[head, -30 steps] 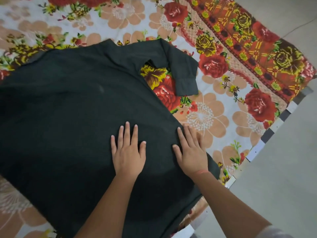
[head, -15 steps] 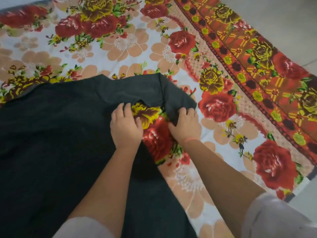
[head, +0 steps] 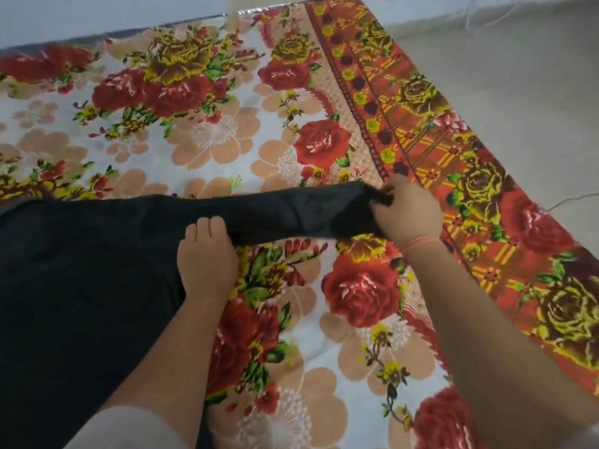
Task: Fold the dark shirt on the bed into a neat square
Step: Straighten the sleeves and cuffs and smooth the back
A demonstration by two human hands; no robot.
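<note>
The sleeve runs as a dark bar, gripped at one end by my left hand and at the other by my right hand, so there's no straight reach across there. Beyond it the floral bedsheet lies flat with room to sweep up to the wall, and there's flat sheet between my forearms too. On my left the shirt body covers the bed, while on my right the red border runs to the bed's edge, with floor beyond.
</note>
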